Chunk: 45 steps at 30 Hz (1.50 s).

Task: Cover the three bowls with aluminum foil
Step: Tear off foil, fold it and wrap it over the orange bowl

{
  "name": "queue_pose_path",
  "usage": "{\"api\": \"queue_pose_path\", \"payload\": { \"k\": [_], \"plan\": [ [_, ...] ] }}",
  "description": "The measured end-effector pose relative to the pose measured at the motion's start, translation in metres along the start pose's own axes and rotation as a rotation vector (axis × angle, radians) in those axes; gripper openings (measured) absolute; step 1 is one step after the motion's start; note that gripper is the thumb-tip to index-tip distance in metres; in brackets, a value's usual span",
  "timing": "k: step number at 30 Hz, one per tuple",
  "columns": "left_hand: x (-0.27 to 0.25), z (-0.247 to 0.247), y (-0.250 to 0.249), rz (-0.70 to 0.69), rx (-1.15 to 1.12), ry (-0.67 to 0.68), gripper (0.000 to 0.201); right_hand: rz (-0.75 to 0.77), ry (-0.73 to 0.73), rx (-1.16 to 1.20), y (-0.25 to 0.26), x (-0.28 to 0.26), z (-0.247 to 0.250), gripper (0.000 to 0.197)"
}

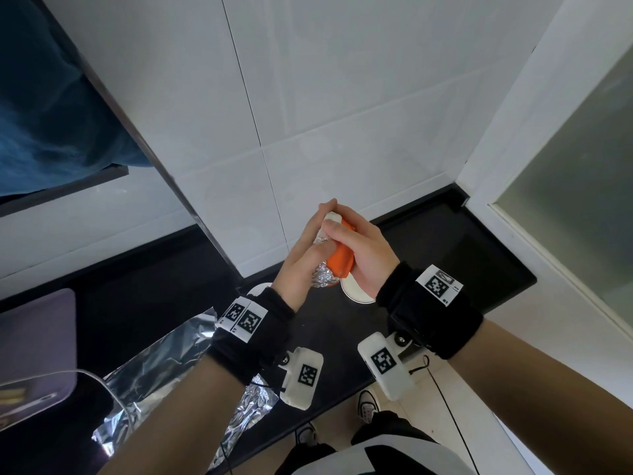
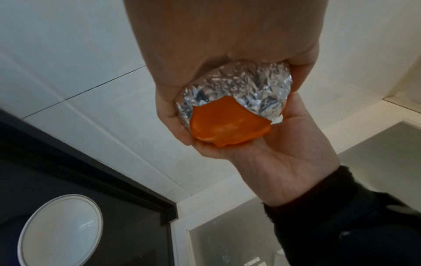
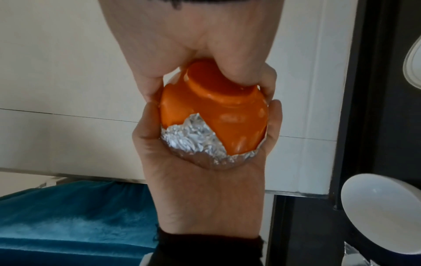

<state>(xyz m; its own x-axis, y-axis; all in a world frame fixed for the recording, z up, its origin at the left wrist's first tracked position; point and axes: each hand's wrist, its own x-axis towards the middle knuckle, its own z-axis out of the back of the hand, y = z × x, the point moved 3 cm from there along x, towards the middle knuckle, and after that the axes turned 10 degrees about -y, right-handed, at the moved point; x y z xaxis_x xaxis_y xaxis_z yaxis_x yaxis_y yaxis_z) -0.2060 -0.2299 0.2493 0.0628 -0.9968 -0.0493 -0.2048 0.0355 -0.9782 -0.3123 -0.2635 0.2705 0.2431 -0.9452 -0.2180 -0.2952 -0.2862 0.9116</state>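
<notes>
I hold a small orange bowl [image 1: 339, 262] tilted on its side in the air above the black counter [image 1: 445, 255]. Crumpled aluminum foil [image 1: 322, 279] wraps its mouth and rim. My left hand [image 1: 305, 258] cups the foil-covered mouth [image 2: 239, 86], fingers curled round the rim. My right hand [image 1: 361, 246] grips the bowl's base [image 3: 216, 81] from the other side. The orange wall [image 3: 239, 126] shows bare between the foil's ragged edge [image 3: 193, 138] and the base. One white bowl [image 1: 356, 291] sits uncovered on the counter below my hands, another white bowl [image 3: 382, 216] close by.
A loose sheet of foil [image 1: 161, 375] lies on the counter at the left front, next to a purple flat object [image 1: 34, 351] with a white cable [image 1: 99, 382]. White tiled wall [image 1: 342, 114] stands behind, a frosted window frame [image 1: 513, 166] at the right, blue cloth [image 3: 68, 216] at the upper left.
</notes>
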Motion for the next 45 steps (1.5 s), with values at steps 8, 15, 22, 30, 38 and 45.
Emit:
{"api": "queue_pose_path", "payload": {
  "k": [8,15,22,30,38,45],
  "plan": [
    [-0.002,0.004,-0.005,-0.12,0.003,-0.086,0.045,0.061,-0.053,0.022,-0.002,0.006,-0.014,0.025],
    [-0.005,0.007,-0.005,-0.11,-0.092,-0.119,0.031,0.074,-0.037,-0.041,-0.007,0.004,-0.014,0.028],
    [-0.008,0.006,-0.001,-0.098,-0.08,-0.18,0.028,0.032,-0.019,-0.065,-0.009,0.005,-0.016,0.032],
    [-0.011,0.012,0.0,-0.09,-0.039,-0.143,0.031,-0.028,-0.025,0.002,-0.013,0.0,-0.018,0.029],
    [-0.021,0.011,0.0,-0.148,0.056,-0.078,0.089,0.223,-0.029,-0.145,-0.01,-0.014,-0.013,0.034],
    [-0.019,0.016,-0.008,-0.161,0.081,0.029,0.043,0.264,-0.108,0.03,-0.018,-0.015,-0.015,0.011]
  ]
}}
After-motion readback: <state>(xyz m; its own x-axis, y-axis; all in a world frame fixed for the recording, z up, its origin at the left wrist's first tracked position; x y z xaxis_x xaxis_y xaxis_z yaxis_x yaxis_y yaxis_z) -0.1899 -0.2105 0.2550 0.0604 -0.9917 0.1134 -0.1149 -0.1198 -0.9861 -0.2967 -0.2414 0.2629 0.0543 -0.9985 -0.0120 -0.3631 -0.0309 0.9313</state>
